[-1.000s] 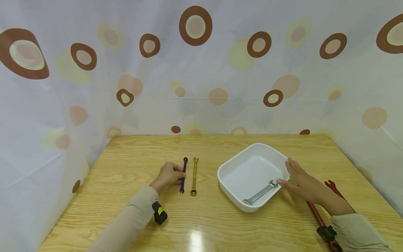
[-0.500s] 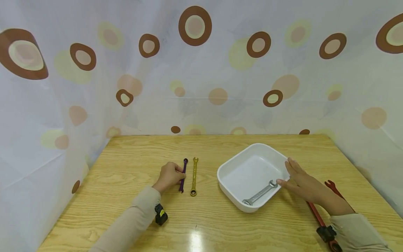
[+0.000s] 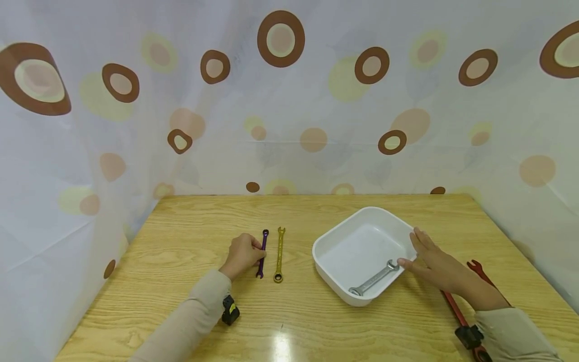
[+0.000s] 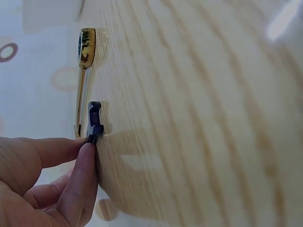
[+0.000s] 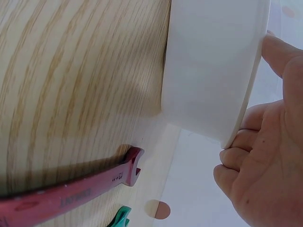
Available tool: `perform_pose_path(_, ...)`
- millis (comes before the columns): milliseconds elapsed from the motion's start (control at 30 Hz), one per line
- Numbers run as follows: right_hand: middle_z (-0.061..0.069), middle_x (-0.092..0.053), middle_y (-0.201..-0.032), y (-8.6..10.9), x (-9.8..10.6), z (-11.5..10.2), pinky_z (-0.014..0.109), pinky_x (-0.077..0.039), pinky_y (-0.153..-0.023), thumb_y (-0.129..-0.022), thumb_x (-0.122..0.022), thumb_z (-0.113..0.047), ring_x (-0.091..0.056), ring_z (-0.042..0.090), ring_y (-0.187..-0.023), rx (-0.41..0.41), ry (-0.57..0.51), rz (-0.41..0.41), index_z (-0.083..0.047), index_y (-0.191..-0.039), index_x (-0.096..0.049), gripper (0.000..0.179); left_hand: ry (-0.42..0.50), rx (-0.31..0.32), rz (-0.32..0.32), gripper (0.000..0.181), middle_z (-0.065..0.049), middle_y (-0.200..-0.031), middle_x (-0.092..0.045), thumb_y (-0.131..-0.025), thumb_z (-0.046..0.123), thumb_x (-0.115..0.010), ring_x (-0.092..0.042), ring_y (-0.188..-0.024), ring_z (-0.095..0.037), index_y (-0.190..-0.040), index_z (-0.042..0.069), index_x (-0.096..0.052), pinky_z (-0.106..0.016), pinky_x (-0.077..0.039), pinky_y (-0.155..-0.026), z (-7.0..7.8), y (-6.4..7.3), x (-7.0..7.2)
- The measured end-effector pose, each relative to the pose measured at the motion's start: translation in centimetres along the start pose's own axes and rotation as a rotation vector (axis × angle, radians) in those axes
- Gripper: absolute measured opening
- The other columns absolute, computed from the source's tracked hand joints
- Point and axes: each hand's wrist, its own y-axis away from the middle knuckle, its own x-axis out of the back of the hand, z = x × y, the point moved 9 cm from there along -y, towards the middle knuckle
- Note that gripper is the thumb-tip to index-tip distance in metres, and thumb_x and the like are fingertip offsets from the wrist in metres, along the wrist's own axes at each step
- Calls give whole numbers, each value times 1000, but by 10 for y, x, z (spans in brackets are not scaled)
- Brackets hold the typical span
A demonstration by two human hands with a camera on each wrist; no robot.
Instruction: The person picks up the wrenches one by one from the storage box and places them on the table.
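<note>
My left hand (image 3: 243, 256) pinches a purple combination wrench (image 3: 263, 246) near the middle of its shaft, between thumb and fingers. In the left wrist view the wrench's near end (image 4: 95, 113) stays close over the wood, with the rest hidden by the fingertips. Just right of it lies a gold ratchet wrench (image 3: 279, 256), parallel to it. My right hand (image 3: 441, 266) rests at the right rim of a white plastic tub (image 3: 332, 284), its fingers extended. Inside that tub a silver double open-end wrench (image 3: 374, 279) lies along the near right side.
Red wrenches (image 3: 454, 307) lie on the wooden table (image 3: 289, 322) at the right, partly covered by the right hand and forearm. The right wrist view shows a red open-end wrench (image 5: 94, 184) and the tip of a green tool (image 5: 120, 217). A patterned curtain (image 3: 312, 90) surrounds the table.
The purple wrench has shifted very slightly left and nearer in the left hand's pinch. The right hand and tub have stayed in place.
</note>
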Motion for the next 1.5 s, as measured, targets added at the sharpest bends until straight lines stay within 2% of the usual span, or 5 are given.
perform_pose_path(633, 31, 4, -155, 0, -1, 1, 72, -21, -101, -96, -53, -44, -5, 52, -140, 8, -36, 2, 13, -148, -8, 89, 29, 14, -30, 7, -9, -72, -69, -81, 1, -73, -65, -57, -13, -85, -5, -69, -24, -55, -53, -5, -1, -2)
perform_pose_path(833, 31, 4, -155, 0, -2, 2, 72, -21, -100, -96, -53, -45, -6, 53, -139, 5, -29, -1, 13, -148, -8, 89, 4, 2, -29, 9, -9, -73, -69, -83, 3, -72, -65, -57, -13, -87, -4, -68, -25, -55, -53, -2, -1, 0)
perform_pose_path(967, 31, 4, -155, 0, -1, 1, 72, -21, -100, -96, -53, -45, -6, 53, -139, 7, -33, 0, 13, -148, -7, 90, -39, -25, 5, 13, -9, -77, -69, -85, 8, -71, -64, -60, -14, -92, -3, -68, -26, -53, -55, 10, -5, 9)
perform_pose_path(1167, 31, 4, -155, 1, 0, -1, 72, -21, -100, -96, -53, -44, -6, 53, -139, 8, -35, 1, 14, -147, -8, 90, -36, -105, 13, 19, -10, -85, -69, -87, 12, -69, -64, -66, -15, -100, -3, -69, -28, -53, -57, 45, -10, 15)
perform_pose_path(1500, 32, 4, -155, 1, 1, -3, 72, -21, -101, -96, -54, -44, -5, 53, -139, 10, -37, 2, 14, -147, -8, 90, -3, -300, -72, 21, -8, -90, -69, -88, 14, -69, -66, -84, -21, -103, -1, -69, -30, -56, -71, 110, 8, -15)
